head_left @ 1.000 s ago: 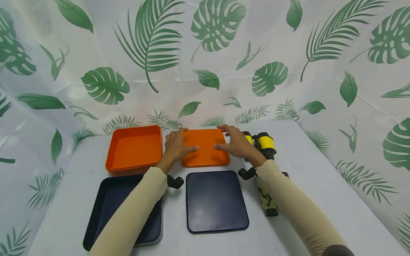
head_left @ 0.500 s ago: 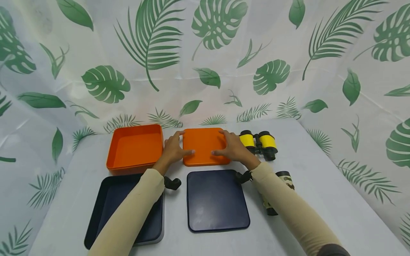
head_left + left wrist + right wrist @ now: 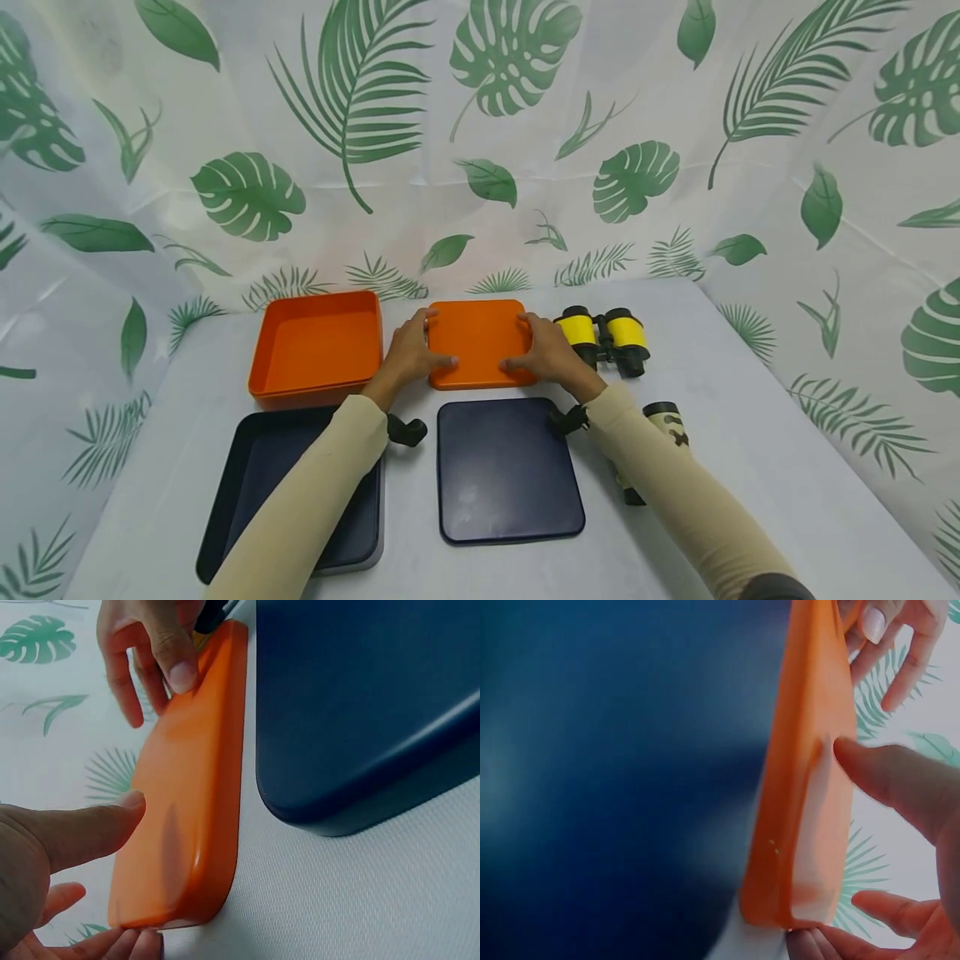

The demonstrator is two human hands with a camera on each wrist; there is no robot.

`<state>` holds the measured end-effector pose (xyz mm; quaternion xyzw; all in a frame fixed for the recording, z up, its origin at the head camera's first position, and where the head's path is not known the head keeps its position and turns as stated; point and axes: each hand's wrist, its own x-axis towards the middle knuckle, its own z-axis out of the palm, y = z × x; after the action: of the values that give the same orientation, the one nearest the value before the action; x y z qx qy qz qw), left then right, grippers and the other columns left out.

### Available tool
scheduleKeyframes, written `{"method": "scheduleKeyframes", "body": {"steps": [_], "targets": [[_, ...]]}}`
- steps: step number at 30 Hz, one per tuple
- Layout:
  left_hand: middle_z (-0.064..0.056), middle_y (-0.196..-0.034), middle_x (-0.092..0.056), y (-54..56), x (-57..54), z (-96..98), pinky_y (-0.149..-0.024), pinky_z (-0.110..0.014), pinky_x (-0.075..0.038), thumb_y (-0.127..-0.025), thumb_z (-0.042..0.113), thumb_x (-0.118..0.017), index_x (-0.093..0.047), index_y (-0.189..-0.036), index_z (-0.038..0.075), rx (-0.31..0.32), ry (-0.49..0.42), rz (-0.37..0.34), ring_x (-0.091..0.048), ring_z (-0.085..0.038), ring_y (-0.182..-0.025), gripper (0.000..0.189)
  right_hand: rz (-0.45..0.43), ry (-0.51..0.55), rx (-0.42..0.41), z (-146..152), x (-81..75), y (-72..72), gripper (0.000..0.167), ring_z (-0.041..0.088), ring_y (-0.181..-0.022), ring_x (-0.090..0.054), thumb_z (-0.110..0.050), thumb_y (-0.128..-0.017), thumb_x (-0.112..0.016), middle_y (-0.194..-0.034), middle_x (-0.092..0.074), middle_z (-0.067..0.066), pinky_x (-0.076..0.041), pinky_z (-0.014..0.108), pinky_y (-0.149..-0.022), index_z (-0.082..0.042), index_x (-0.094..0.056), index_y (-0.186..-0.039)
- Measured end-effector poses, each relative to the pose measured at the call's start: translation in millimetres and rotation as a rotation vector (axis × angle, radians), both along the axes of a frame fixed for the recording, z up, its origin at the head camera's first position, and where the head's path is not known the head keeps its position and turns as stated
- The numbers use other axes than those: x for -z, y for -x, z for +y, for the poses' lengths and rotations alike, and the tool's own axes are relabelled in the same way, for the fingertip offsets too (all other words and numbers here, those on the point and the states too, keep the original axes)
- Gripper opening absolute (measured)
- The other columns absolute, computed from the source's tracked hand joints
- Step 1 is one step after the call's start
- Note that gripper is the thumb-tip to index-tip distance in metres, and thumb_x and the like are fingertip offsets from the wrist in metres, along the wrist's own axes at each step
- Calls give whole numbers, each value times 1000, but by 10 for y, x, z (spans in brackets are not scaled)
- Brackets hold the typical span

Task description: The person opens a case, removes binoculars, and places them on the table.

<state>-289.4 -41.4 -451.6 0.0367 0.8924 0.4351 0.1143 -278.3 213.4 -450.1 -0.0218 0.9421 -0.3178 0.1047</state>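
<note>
A flat orange lid (image 3: 480, 346) with rounded corners lies at the back middle of the white table. At its left edge is my left hand (image 3: 409, 350), fingertips against the side and thumb raised over the top. My right hand (image 3: 551, 348) mirrors this at the right edge, its thumb tip close over the surface. In the left wrist view, the fingers (image 3: 131, 946) meet the lid's end while the thumb hovers over its face. The right wrist view has the fingertips (image 3: 814, 945) right at the lid's lower edge.
An orange box (image 3: 318, 346) stands at the back left, with a dark navy tray (image 3: 251, 467) in front of it. Nearest the middle lies a navy lid (image 3: 510, 471). Yellow-black binoculars (image 3: 626, 333) and a camouflage-patterned tube (image 3: 666, 421) lie on the right, the tube partly behind my sleeve.
Over the last second my hands lower from above the orange lid to its two side edges, uncovering the binoculars. Since half a second ago they shift only slightly; the lid stays in place.
</note>
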Motion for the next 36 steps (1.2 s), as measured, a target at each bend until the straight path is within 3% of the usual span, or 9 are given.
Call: {"method": "scheduleKeyframes", "body": {"steps": [15,28,36], "targets": [[-15,-159,-52,-20,-1,-17,-117,-50,-49,-84,5,-89,-50,-156,15,-63,-171,51,-58,-37,-141,82,48,68,83,-34,64,-17,91,39,-149,-45,-23,-85,-91,-163,-46,20,-36,57,-126,-9,-43,-161],[-12,-160,-52,-57,-76,-10,-111,-51,-54,-84,8,-90,-53,-153,19,-72,-179,147,-59,-37,-138,79,106,101,117,-83,-84,-44,86,38,-151,-41,-21,-83,-92,-164,-44,18,-32,57,-128,-7,-50,-157],[-11,-156,-55,-79,-197,-31,-108,-51,-55,-84,10,-91,-57,-151,17,-81,-138,256,-61,-37,-131,76,166,131,112,-119,-243,-70,82,38,-146,-46,-18,-83,-92,-160,-50,17,-38,56,-125,-8,-53,-154]]}}
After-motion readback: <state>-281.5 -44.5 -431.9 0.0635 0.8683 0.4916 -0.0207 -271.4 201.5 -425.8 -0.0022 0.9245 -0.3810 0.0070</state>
